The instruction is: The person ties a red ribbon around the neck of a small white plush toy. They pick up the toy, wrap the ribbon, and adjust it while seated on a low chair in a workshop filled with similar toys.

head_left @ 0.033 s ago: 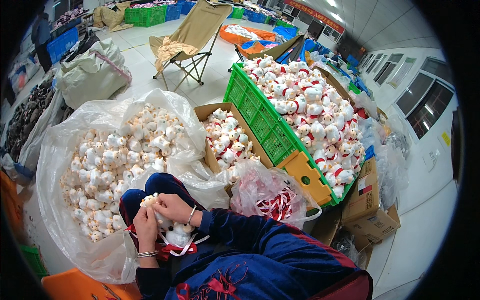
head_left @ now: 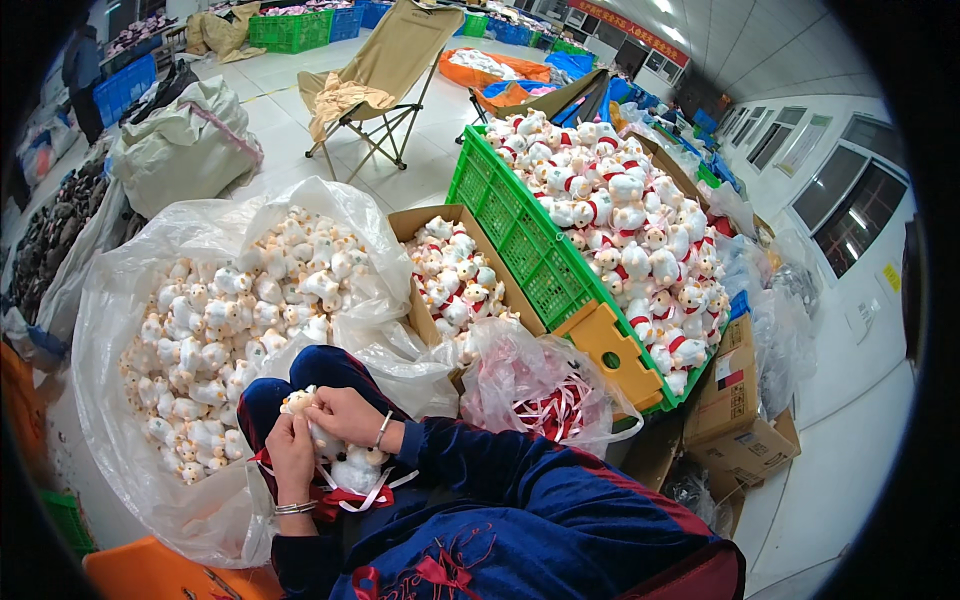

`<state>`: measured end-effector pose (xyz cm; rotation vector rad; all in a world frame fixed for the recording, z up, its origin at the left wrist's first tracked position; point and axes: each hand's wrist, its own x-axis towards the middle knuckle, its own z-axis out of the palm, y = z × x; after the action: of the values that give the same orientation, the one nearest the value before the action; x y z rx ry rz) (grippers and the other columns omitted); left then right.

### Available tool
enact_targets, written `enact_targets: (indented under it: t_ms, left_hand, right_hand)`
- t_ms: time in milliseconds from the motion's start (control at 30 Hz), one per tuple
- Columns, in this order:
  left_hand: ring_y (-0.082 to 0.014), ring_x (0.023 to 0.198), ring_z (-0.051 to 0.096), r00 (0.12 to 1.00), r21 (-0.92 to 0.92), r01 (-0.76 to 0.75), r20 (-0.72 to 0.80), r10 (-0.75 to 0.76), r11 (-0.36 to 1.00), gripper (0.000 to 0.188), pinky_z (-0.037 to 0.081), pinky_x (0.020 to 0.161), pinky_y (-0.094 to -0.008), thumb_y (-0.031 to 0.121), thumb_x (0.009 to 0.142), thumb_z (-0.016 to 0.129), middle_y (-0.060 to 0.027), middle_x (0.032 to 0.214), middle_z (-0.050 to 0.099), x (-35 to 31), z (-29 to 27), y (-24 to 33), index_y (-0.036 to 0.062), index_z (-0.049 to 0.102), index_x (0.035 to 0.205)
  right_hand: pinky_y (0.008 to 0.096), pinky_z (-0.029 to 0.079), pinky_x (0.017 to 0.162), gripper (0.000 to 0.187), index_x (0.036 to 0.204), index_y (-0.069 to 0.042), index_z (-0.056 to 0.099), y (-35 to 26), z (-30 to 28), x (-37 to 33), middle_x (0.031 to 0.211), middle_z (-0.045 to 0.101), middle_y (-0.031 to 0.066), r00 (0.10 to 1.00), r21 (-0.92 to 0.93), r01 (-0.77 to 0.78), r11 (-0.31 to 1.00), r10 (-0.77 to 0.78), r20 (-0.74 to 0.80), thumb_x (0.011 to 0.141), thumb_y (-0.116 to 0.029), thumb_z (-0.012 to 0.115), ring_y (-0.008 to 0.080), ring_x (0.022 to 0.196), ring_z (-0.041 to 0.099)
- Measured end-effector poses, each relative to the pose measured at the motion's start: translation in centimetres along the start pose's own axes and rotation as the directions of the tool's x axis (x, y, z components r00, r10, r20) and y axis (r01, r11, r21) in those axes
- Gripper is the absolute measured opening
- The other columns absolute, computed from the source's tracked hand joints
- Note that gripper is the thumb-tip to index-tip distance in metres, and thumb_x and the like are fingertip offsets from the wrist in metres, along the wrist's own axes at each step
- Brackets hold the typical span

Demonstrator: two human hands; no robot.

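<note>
My left hand (head_left: 292, 452) and my right hand (head_left: 346, 415) meet over my lap, both closed on a small white plush toy (head_left: 298, 401). Its cream-coloured head pokes out beyond my fingers, which partly hide the body. Just below my right hand, another white plush toy (head_left: 358, 472) lies on my lap. Red cloth pieces with white ribbons (head_left: 352, 500) are spread beside it, near my left wrist. What my fingertips pinch on the toy is too small to make out.
To the left, a large clear plastic bag (head_left: 110, 330) holds many plain white plush toys. A cardboard box (head_left: 505, 270) and a green crate (head_left: 520, 225) hold toys with red scarves. A bag of red-and-white ribbon pieces (head_left: 500, 360) sits by my knee. A folding chair (head_left: 400, 55) stands ahead.
</note>
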<state>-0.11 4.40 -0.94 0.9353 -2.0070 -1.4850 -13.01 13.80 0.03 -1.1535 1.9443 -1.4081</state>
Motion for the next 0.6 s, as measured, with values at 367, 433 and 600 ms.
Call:
enact_targets:
  t_ms: [367, 433, 600]
  left_hand:
    - [-0.0087, 0.055, 0.049, 0.998, -0.044, 0.052, 0.027, -0.051, 0.998, 0.031, 0.042, 0.051, -0.0295, 0.018, 0.1, 0.053, -0.0036, 0.063, 0.057, 0.0, -0.1, -0.3, -0.0024, 0.058, 0.078]
    - [-0.0079, 0.054, 0.049, 0.997, -0.082, 0.074, 0.037, -0.072, 0.994, 0.031, 0.041, 0.05, -0.0287, 0.018, 0.1, 0.053, -0.0027, 0.063, 0.057, 0.0, 0.1, -0.2, -0.0019, 0.059, 0.077]
    - [-0.0065, 0.052, 0.047, 0.998, -0.108, 0.061, 0.021, -0.059, 0.992, 0.031, 0.039, 0.048, -0.0274, 0.019, 0.1, 0.054, -0.001, 0.061, 0.055, -0.3, -0.1, 1.0, -0.0008, 0.058, 0.076]
  right_hand:
    - [0.0389, 0.045, 0.059, 0.027, 0.081, 0.001, 0.054, -0.1, -0.2, 0.0, 0.071, 0.06, 0.0175, 0.999, -0.037, 0.036, 0.999, -0.036, -0.002, 0.093, -0.022, 0.063, 0.0292, 0.062, 0.058]
    - [0.0387, 0.045, 0.059, 0.027, 0.081, 0.001, 0.054, 0.0, -0.3, 0.0, 0.07, 0.059, 0.0168, 1.0, -0.036, 0.031, 0.999, -0.031, -0.001, 0.093, -0.022, 0.063, 0.0275, 0.061, 0.058]
    - [0.0367, 0.045, 0.057, 0.026, 0.081, 0.0, 0.054, -0.1, -0.2, 0.0, 0.068, 0.059, 0.0139, 1.0, -0.015, 0.005, 1.0, -0.005, 0.021, 0.094, -0.021, 0.062, 0.0216, 0.059, 0.057]
